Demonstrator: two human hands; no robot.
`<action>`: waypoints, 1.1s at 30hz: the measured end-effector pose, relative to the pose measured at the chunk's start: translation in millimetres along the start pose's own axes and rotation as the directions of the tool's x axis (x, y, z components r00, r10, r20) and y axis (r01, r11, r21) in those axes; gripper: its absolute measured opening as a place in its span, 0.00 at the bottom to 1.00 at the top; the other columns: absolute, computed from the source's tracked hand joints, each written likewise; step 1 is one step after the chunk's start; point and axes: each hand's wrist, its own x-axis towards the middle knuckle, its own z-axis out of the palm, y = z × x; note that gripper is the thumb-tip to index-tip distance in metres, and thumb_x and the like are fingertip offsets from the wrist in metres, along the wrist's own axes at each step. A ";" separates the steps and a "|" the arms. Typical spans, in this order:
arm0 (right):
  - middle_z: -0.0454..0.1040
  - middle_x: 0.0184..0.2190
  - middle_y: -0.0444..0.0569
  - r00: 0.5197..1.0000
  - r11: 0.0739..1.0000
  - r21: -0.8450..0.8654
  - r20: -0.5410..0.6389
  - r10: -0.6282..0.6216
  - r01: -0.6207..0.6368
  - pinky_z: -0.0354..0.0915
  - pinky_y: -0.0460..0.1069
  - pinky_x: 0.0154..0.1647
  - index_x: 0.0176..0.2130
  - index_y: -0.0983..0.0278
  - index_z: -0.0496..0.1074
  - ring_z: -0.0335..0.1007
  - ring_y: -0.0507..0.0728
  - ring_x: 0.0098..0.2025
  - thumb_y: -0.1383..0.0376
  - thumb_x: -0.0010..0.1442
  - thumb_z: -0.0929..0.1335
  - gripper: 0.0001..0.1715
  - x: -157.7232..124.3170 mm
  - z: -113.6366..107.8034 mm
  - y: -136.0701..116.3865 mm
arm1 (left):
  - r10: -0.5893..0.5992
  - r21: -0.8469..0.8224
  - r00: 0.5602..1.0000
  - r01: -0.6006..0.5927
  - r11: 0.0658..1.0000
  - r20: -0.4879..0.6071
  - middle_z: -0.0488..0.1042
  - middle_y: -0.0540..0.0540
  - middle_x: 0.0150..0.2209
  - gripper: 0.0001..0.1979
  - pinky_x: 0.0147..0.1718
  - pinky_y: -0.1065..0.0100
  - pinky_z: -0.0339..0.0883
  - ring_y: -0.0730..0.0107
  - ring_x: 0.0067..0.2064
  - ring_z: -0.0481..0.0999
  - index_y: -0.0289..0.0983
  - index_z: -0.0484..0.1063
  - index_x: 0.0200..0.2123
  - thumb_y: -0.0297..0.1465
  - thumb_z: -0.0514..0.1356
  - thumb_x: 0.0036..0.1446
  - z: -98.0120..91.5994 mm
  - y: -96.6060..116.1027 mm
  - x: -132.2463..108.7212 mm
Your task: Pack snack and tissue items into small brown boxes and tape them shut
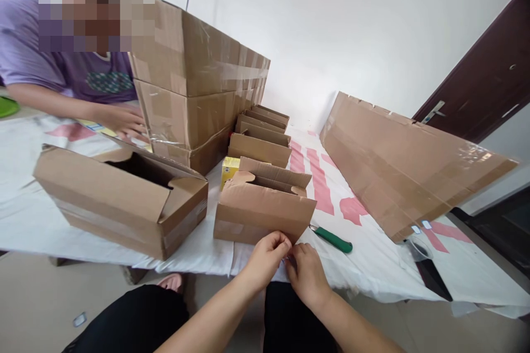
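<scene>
My left hand and my right hand meet at the table's front edge, just before a small open cardboard box. The fingers of both are curled and pinched together; whatever is between them is too small or hidden to name. The box's flaps stand up, and a yellow carton shows behind its left side. To the right of my hands lies a green-handled tool, its tip partly hidden by the box flap. A larger open cardboard box sits to the left.
Taped cardboard boxes are stacked behind, beside a row of open boxes. A big cardboard panel leans at the right on the white cloth. Across the table, a person's hand is near the stack.
</scene>
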 end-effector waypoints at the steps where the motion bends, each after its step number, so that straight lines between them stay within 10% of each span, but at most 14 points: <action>1: 0.74 0.35 0.51 1.000 1.000 -0.006 -0.003 -0.016 0.016 0.60 0.54 0.43 0.38 0.64 0.73 0.66 0.61 0.41 0.72 0.58 0.65 0.09 -0.4 -1.2 0.5 | 0.012 0.019 1.000 -0.012 1.000 0.000 0.62 0.56 0.18 0.11 0.20 0.72 0.50 0.77 0.19 0.57 0.38 0.64 0.22 0.40 0.57 0.45 -0.2 -0.3 0.1; 33: 0.70 0.29 0.43 0.998 0.895 0.445 -0.044 0.032 -0.009 0.64 0.49 0.35 0.33 0.61 0.64 0.68 0.54 0.32 0.73 0.50 0.65 0.09 3.2 -2.5 12.4 | 0.066 0.369 0.998 -0.053 0.928 -0.022 0.69 0.51 0.22 0.03 0.28 0.70 0.54 0.69 0.27 0.66 0.38 0.67 0.21 0.30 0.57 0.44 -6.9 -8.6 7.3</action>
